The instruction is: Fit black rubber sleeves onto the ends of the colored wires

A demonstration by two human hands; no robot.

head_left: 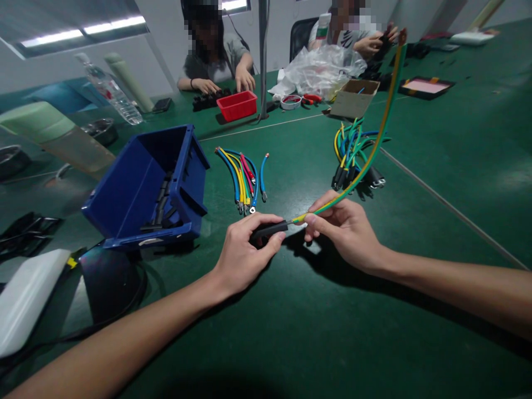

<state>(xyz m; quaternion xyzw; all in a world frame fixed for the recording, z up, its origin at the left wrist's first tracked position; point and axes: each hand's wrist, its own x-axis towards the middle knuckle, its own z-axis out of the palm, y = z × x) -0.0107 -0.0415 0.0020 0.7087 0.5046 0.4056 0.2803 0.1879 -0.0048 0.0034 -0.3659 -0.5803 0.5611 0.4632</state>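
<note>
My left hand (245,252) is closed around a short black sleeve (269,229) just above the green table (316,332). My right hand (344,227) pinches a yellow-green wire (376,138) close to its near end, where it meets the sleeve. The wire arcs up and away to the right, ending in a copper-coloured tip near the top of the view. Beyond my hands lie a bundle of loose coloured wires (243,177) and a heap of wires with black sleeves fitted (353,160).
A tilted blue bin (137,188) holding black sleeves sits at the left. Two other people work at the far side, near a red tray (238,105), a clear plastic bag (320,69) and a cardboard box (355,97). Bottles (110,88) stand at the far left.
</note>
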